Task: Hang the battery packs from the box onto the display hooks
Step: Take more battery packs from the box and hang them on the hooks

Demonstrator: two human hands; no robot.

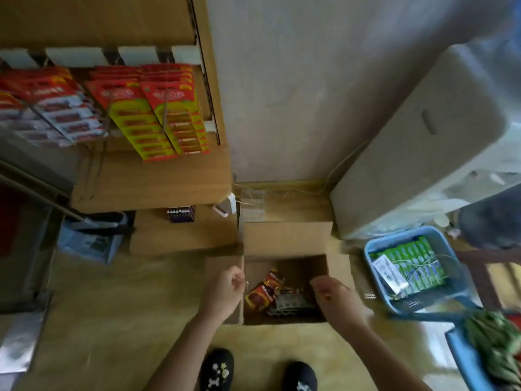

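While both hands hover over the open brown cardboard box (287,238) at 6 o'clock, your left hand (224,289) sits curled by its left flap; whether it grips anything cannot be told. Your right hand (337,297) hangs loosely curled, apparently empty. Take one red-and-yellow carded battery pack (263,292) from inside by its top edge, oriented for the wire display hooks (166,111) at 10 o'clock.
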